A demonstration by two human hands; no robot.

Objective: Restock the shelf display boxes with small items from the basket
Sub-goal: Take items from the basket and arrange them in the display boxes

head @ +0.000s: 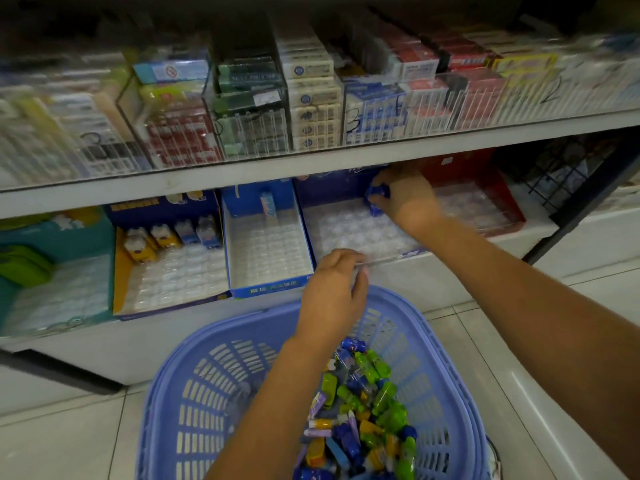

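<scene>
Right hand point(403, 197) pinches blue items point(377, 195) against the back wall of the dark blue display box point(346, 233). Left hand point(332, 292) grips the box's front edge, directly above the basket point(194, 375).

Across the top of my feed I see a white metal shelf board point(207, 178) carrying rows of small red, white, blue and green card packs point(313, 98). They stand behind clear plastic dividers point(252, 133), and some fronts are marked with black handwritten numerals point(353, 123). A black wire grid rack point(561, 174) stands at the right. Pale glossy floor tiles point(52, 441) lie below.
</scene>
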